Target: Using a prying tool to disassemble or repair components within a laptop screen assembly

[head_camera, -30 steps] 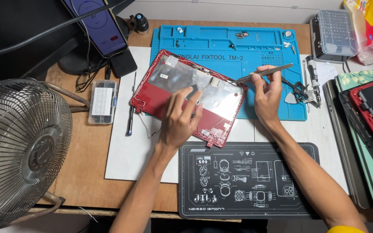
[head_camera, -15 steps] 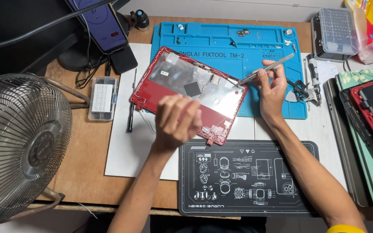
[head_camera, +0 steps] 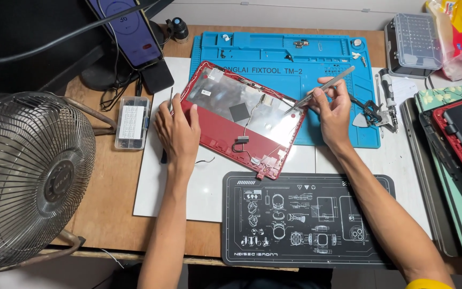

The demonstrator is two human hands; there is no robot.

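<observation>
A red laptop lid shell lies open side up on the desk, its silvery inner panel crossed by thin cables. My left hand rests flat on the shell's left edge, fingers together, pressing it down beside a thin dark tool. My right hand pinches metal tweezers, whose tip touches the shell's upper right rim.
A blue repair mat lies behind the shell and a black printed mat in front. A desk fan stands at left, a small parts box near it. A screwdriver, bit case and stacked laptops sit right.
My left hand slid off the middle of the panel to the shell's left edge. My right hand with the tweezers shifted slightly, the tip now at the rim.
</observation>
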